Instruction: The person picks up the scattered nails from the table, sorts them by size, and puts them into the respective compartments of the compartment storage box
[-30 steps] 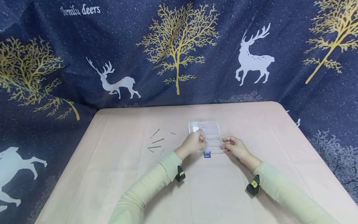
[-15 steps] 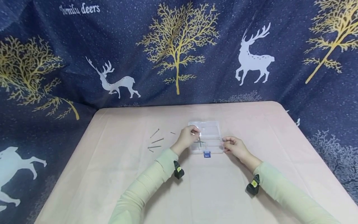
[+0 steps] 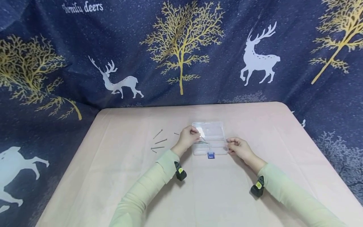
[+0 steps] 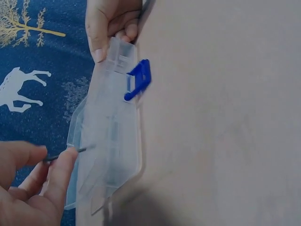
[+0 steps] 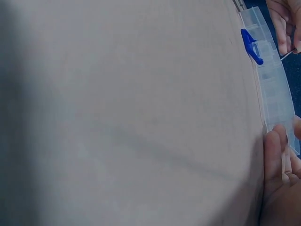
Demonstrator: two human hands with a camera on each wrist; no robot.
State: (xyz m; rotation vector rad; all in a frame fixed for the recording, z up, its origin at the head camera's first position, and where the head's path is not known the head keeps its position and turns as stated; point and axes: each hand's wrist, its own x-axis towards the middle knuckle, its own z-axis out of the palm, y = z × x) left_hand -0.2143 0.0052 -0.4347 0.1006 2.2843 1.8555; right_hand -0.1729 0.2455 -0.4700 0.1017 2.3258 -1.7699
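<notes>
A clear plastic compartment box (image 3: 217,150) with a blue latch (image 3: 211,155) lies with its lid (image 3: 216,130) raised toward the back. Above its left part, my left hand (image 3: 189,137) pinches a thin metal nail (image 4: 83,149) between thumb and fingers, the tip pointing over the box. Another nail (image 3: 204,143) shows in the box beneath it. At the box's right end my right hand (image 3: 239,148) grips the edge between thumb and fingers. The right wrist view catches those fingers (image 5: 273,157) against the box wall.
Several loose nails (image 3: 157,147) of differing lengths lie on the pink tabletop (image 3: 127,176) left of the box. One short nail (image 3: 176,134) lies near my left hand. Behind the table hangs a dark blue cloth (image 3: 158,85) printed with deer and trees.
My left hand has risen from inside the box and shifted left, bringing the pinched nail into view, which has since tilted. The right hand stays at the box's end.
</notes>
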